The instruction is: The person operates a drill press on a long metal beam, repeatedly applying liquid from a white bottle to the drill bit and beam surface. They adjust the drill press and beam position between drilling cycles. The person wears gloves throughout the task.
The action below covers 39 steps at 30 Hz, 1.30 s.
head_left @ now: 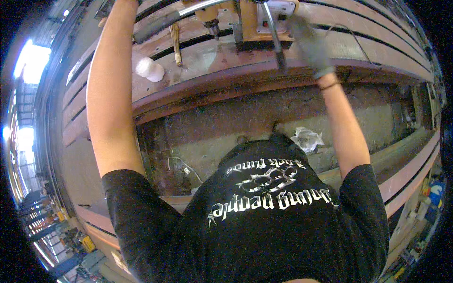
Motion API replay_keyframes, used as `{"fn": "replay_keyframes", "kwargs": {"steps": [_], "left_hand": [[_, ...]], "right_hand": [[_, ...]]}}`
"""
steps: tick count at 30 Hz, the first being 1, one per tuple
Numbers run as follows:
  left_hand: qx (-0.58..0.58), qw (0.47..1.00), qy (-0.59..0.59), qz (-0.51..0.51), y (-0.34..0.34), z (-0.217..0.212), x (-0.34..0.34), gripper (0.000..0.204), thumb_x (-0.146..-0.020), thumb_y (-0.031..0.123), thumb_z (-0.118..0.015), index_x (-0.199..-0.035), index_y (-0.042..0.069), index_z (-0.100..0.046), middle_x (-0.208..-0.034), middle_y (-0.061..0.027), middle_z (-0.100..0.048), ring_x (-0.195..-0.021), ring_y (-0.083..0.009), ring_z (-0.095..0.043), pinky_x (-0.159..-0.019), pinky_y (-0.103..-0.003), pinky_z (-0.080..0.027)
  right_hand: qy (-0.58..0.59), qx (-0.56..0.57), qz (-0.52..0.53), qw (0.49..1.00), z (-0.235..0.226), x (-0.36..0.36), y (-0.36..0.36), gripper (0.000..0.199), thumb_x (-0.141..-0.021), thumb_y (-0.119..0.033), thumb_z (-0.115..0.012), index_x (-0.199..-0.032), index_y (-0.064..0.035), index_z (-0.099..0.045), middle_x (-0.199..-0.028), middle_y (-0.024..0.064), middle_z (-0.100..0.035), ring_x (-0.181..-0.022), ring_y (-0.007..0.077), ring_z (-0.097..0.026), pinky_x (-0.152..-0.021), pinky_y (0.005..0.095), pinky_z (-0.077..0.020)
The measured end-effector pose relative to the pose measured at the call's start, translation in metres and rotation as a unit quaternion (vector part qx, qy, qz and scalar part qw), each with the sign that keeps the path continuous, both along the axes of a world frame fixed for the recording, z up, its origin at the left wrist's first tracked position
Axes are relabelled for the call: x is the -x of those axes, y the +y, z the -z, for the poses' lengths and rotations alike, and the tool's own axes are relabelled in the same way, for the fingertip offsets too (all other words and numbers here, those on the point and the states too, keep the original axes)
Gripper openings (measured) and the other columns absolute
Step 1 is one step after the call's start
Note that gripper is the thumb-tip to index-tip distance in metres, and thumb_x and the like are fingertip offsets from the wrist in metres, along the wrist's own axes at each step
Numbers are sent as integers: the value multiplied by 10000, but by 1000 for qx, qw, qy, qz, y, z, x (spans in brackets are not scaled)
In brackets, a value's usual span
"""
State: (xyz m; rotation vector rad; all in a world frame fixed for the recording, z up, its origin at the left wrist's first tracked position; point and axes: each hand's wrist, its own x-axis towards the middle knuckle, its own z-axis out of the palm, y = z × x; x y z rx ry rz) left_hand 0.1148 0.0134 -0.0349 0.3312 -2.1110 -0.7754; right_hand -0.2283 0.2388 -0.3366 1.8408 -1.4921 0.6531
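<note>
My right hand [309, 45], in a grey glove, is blurred by motion beside the control panel [278, 16] of an orange drilling machine [247, 21]. Close to its left hangs a feed lever [271, 26] with a black grip; the blur hides whether the fingers hold anything. The drill chuck [213, 28] points down over the slotted steel surface [203, 54]. My left forearm [113, 61] reaches up past the top edge, where its hand is out of sight. To the right of that forearm lie a white bundle [149, 69] and a thin wooden-handled brush or stick [176, 45].
A dark cable [354, 35] curves over the slotted surface on the right. Below the steel edge, crumpled clear plastic [307, 139] and a pale cord [186, 170] lie on the floor. Steel beams [401, 179] flank me.
</note>
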Motion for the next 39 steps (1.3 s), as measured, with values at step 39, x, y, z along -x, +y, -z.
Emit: {"fn": "replay_keyframes", "kwargs": {"steps": [39], "left_hand": [[193, 926, -140, -293, -16, 37, -60, 320, -1015, 224, -652, -1252, 10, -626, -1165, -119, -675, -1018, -194, -632, -901, -352, -525]], "right_hand": [[-90, -172, 111, 975, -235, -100, 75, 267, -948, -359, -709, -893, -97, -702, -705, 136, -645, -640, 335, -660, -590, 446, -498]]}}
